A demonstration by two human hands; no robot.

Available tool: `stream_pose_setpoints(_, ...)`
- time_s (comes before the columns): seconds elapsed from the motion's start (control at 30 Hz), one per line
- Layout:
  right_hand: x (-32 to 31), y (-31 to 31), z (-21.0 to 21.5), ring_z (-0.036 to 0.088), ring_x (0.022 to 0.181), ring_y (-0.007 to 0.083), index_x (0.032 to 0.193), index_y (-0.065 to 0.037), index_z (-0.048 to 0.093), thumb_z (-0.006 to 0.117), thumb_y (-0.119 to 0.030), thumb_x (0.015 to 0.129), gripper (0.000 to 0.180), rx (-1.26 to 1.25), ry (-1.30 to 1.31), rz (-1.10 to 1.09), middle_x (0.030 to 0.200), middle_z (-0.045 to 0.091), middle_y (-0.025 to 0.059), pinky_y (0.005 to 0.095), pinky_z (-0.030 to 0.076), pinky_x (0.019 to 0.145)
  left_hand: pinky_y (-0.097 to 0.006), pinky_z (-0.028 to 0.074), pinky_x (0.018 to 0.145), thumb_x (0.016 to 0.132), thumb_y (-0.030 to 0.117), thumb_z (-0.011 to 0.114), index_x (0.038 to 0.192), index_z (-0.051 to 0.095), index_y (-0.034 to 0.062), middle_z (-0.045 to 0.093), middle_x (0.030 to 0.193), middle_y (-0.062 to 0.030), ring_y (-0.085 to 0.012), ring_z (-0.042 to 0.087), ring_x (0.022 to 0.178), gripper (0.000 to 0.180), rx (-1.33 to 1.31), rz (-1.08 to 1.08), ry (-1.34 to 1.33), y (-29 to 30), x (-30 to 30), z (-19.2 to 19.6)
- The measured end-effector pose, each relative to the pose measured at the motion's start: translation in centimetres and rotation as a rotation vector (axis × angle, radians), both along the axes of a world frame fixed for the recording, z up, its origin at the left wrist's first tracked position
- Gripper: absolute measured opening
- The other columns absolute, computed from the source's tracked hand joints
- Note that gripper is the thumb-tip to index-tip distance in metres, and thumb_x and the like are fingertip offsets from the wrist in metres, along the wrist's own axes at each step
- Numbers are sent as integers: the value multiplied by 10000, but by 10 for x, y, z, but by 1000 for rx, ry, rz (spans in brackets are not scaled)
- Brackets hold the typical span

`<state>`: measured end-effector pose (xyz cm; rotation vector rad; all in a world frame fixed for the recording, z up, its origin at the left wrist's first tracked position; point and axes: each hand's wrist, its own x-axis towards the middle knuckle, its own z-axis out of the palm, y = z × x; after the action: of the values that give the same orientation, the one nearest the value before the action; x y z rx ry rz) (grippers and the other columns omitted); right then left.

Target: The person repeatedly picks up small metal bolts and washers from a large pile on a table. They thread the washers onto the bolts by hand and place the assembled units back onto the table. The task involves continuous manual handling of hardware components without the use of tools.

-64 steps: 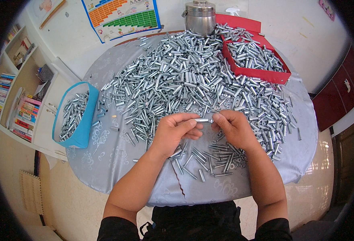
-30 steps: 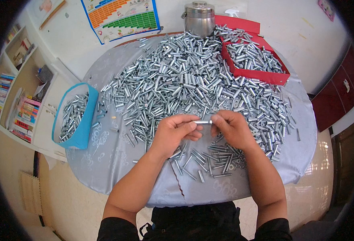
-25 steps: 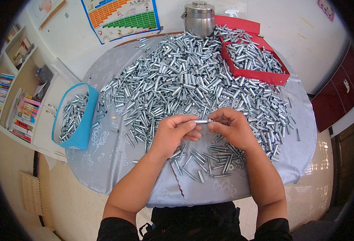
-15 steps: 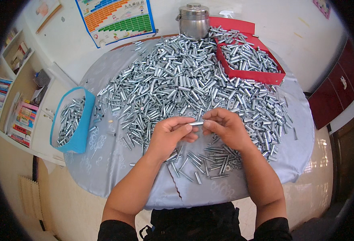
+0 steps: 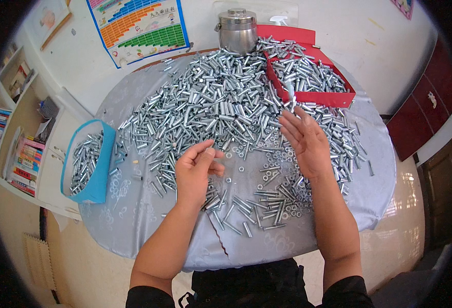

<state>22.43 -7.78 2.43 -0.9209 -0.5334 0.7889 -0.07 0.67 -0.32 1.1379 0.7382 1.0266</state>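
A large heap of silvery metal sleeve anchors (image 5: 210,97) covers much of the cloth-draped table. My right hand (image 5: 308,146) is raised over the heap's right side, fingers apart, holding nothing. Just beyond its fingertips a blurred metal piece (image 5: 290,88) appears in the air by the red box's (image 5: 323,98) front wall. My left hand (image 5: 194,172) hovers at the heap's near edge, thumb and forefinger close together; anything between them is too small to make out. Loose bolts (image 5: 272,205) and nuts (image 5: 302,192) lie between my forearms.
The red box, lid raised behind, holds many metal pieces. A blue fabric bin (image 5: 95,192) with more stands at the table's left. A steel pot (image 5: 238,33) is at the back. A dark wavy strip (image 5: 219,238) lies near the front edge. Bookshelves (image 5: 18,143) stand left.
My hands have moved apart. The right went up and forward and let go of the metal sleeve it held with the left; the left drew back slightly leftward. The view shifted a little.
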Motion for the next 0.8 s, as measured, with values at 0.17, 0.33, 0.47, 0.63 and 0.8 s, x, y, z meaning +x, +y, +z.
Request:
stream_pose_setpoints(0.17,3,-3,-10,676,906,240,1162,54,570,517,-199,981,315,-106,-147,89,1006,676,153,342,546,820,-280,542,580,936,104,561,1149,607,-16,682,902,-115,-138,630,639,249,-4,53,3,0,-3,3)
stream_pose_setpoints(0.33,3,-5,-12,639,680,147,956,-8,660,571,-184,943,198,-210,-186,41,787,659,61,270,523,647,-271,522,578,930,100,571,1134,616,-14,686,900,-112,-133,621,635,237,-5,83,-7,0,-2,4)
stream_pose_setpoints(0.47,3,-4,-15,619,650,133,958,2,659,580,-192,942,210,-224,-225,40,775,655,57,259,510,617,-262,510,561,926,89,577,1113,629,-4,690,890,-108,-124,612,625,216,12,98,-19,2,-5,5)
stream_pose_setpoints(0.63,0,-4,-15,606,642,124,960,10,655,581,-191,942,215,-237,-289,57,762,648,56,258,502,605,-245,475,536,913,83,595,1067,652,-3,693,873,-101,-108,594,611,186,59,108,21,4,-9,5)
stream_pose_setpoints(0.8,1,-4,-17,599,645,116,956,10,654,578,-189,944,214,-241,-304,72,763,647,54,255,495,604,-231,440,529,889,73,612,963,687,10,688,815,-48,-85,574,607,123,241,165,211,8,-14,12)
